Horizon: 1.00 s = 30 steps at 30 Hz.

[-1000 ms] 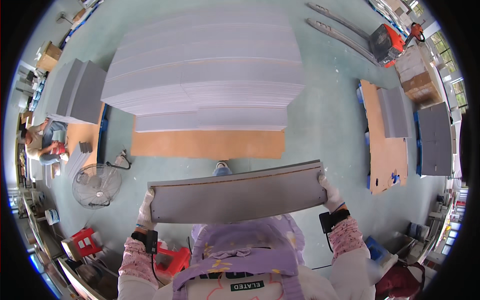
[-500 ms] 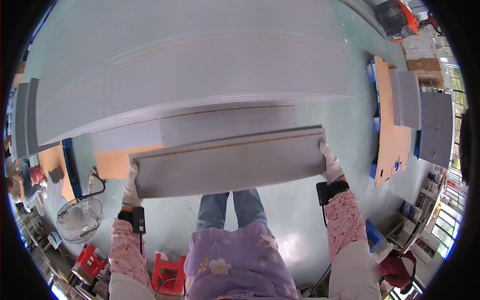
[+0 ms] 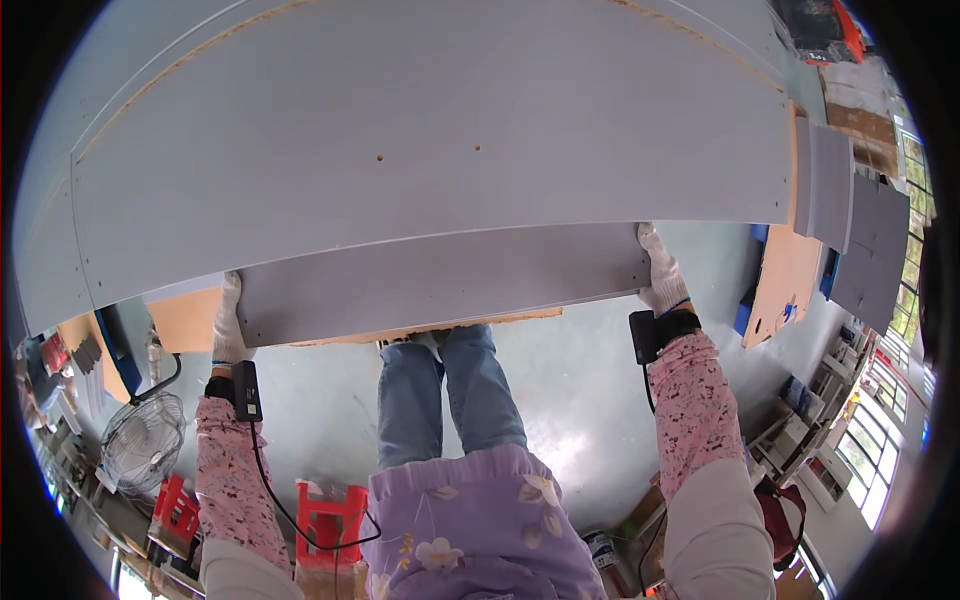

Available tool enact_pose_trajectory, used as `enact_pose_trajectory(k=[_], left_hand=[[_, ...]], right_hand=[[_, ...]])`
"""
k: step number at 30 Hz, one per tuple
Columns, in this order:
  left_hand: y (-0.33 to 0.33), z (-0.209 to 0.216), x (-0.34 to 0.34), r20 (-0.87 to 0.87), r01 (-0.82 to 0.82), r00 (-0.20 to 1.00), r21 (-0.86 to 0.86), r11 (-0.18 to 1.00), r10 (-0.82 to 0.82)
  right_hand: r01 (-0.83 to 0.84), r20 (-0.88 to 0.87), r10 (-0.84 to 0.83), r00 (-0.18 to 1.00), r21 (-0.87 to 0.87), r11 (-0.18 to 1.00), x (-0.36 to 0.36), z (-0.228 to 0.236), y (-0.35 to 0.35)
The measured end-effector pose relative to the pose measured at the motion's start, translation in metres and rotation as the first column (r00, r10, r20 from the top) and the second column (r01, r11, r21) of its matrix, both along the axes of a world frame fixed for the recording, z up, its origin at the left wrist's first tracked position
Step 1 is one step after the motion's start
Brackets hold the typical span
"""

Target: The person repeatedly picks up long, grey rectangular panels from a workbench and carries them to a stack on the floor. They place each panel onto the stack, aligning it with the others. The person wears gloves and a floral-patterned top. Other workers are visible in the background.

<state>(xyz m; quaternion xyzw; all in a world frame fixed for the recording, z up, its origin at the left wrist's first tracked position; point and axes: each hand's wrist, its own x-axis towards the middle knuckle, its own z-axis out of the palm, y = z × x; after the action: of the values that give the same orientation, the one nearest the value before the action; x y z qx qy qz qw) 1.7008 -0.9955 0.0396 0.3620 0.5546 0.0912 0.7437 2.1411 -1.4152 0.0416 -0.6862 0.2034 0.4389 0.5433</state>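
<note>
A long grey panel (image 3: 440, 275) spans the space between my gloved hands, with small dark holes near its ends. My left hand (image 3: 229, 318) is closed on its left end, and my right hand (image 3: 662, 275) grips the right end. Both wear white knit gloves. Just beyond lie larger grey panels (image 3: 430, 110), the nearest showing two small holes in its middle. The held panel's far edge meets their front edge in view; whether they touch, I cannot tell.
A tan board (image 3: 778, 280) with grey panels (image 3: 830, 190) on it stands to the right. A wire fan (image 3: 145, 440) is at the left, red stools (image 3: 330, 512) at lower left. Tan board edges (image 3: 185, 315) show below the grey panels. A cable hangs from my left wrist device.
I have moved closer to the large grey panels, which fill more of the view. The held panel has come up against their front edge in view, both hands still gripping it.
</note>
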Motion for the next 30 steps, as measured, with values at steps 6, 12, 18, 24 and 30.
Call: enact_pose_trajectory(k=[6,12,18,24,30], left_hand=[[0.005,-0.015,-0.015,-0.027,-0.001,1.0,-0.004,1.0,0.0],[0.009,-0.022,-0.025,-0.003,0.001,1.0,-0.029,1.0,-0.001],[0.01,-0.023,-0.022,0.02,0.014,1.0,0.014,1.0,-0.014],[0.018,-0.03,-0.038,-0.089,0.022,0.996,0.242,0.97,0.0],[-0.063,-0.001,-0.04,-0.314,-0.786,0.618,-0.278,0.552,0.721]], right_hand=[[-0.029,-0.039,0.031,0.999,0.061,0.998,0.0,0.014,0.005],[-0.648,0.167,0.744,0.646,-0.395,0.651,0.012,0.013,0.0],[-0.091,0.134,0.058,0.989,0.252,0.964,0.029,0.046,-0.03],[0.275,-0.11,-0.277,0.955,-0.03,0.961,-0.019,0.038,-0.058],[0.807,-0.483,-0.672,0.562,0.142,0.573,-0.099,-0.003,-0.014]])
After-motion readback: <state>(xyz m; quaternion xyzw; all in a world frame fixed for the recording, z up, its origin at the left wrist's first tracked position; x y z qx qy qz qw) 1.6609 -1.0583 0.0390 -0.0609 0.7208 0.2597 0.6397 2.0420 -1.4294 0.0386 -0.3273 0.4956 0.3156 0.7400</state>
